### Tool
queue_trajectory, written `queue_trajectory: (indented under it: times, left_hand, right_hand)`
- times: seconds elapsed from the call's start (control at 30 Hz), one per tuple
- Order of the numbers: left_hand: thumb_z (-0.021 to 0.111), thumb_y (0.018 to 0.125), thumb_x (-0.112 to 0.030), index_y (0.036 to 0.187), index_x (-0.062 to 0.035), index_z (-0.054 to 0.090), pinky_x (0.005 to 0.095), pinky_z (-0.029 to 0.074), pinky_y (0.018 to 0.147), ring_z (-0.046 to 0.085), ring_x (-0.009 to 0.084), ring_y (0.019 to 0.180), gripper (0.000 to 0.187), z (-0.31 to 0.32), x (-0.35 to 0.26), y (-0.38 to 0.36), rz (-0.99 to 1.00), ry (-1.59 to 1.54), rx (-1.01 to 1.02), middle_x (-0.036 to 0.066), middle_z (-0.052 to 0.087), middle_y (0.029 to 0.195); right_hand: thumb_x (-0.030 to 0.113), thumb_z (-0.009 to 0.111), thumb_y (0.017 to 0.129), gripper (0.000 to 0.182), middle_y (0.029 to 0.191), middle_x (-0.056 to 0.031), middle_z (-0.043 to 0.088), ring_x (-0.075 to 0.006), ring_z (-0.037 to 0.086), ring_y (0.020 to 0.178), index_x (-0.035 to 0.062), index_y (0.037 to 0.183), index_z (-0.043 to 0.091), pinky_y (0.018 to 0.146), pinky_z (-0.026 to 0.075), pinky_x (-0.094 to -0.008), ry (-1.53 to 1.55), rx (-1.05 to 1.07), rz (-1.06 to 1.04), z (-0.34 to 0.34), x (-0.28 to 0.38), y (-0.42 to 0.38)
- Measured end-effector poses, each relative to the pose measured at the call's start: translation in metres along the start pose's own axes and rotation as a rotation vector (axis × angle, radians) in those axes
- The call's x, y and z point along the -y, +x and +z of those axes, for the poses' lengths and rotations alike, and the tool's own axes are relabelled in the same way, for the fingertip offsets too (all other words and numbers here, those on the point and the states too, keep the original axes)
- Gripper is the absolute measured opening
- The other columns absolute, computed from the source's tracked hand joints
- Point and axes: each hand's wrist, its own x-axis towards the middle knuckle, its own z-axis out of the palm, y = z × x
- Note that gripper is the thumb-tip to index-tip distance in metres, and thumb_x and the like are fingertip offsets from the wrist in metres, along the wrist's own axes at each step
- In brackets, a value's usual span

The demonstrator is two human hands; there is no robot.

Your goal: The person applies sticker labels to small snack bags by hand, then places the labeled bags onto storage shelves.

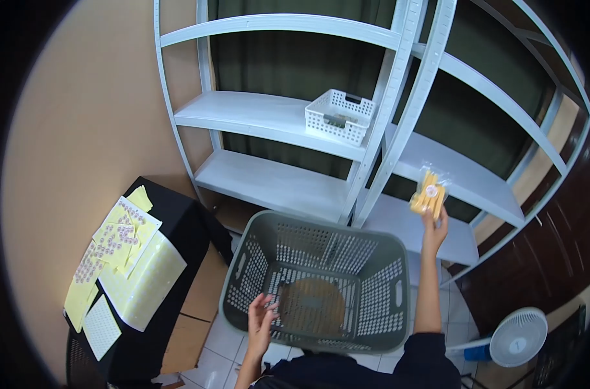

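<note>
My right hand (pixel 436 227) reaches out to the right and grips the lower end of a clear plastic pack of yellow sticks (pixel 428 192) with a round pale label. The pack is held upright in front of the right-hand shelf unit. My left hand (pixel 261 321) is over the near left rim of a large grey-green laundry basket (pixel 314 225), its fingers apart and slightly bent, holding nothing. A brown round patch shows at the basket's slatted bottom.
A white perforated basket (pixel 340 117) stands on a shelf of the left white rack (pixel 256 120). The right rack (pixel 463 175) adjoins it. Yellow sticker sheets (pixel 146 279) lie on a black-covered table (pixel 168 204) at left. A white fan (pixel 518 337) stands at lower right.
</note>
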Motion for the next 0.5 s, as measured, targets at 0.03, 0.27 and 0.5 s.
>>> queue_trajectory:
  times: [0.03,0.27,0.5]
  left_hand:
    - [0.042,0.087,-0.016,0.125,-0.0074,0.029,0.0314,0.043,0.079,0.047,0.0202,0.103,0.041,0.002,0.004,0.000,-0.035,0.006,-0.090,0.012,0.039,0.121]
    - [0.042,0.086,-0.011,0.119,-0.0035,0.033,0.0252,0.045,0.072,0.050,0.0174,0.096,0.035,0.020,0.013,-0.006,-0.099,0.033,-0.424,0.011,0.043,0.113]
    - [0.041,0.087,-0.012,0.121,-0.0046,0.030,0.0271,0.045,0.073,0.049,0.0181,0.096,0.036,0.017,0.006,-0.019,-0.116,0.130,-0.448,0.011,0.043,0.113]
  right_hand:
    - [0.011,0.059,0.079,0.040,0.102,-0.0108,0.050,-0.0146,0.054,0.084,-0.0050,0.113,0.044,0.066,0.048,-0.0221,-0.044,0.003,0.006,0.003,-0.024,0.044]
    - [0.041,0.061,0.072,0.045,0.093,-0.0127,0.061,-0.0275,0.058,0.086,0.0071,0.102,0.058,0.072,0.045,-0.0350,-0.837,0.043,0.020,0.069,-0.112,0.187]
    - [0.056,0.048,0.072,0.063,0.108,-0.0160,0.054,-0.0318,0.050,0.101,0.0051,0.108,0.053,0.085,0.031,-0.0509,-1.009,0.030,0.154,0.087,-0.159,0.202]
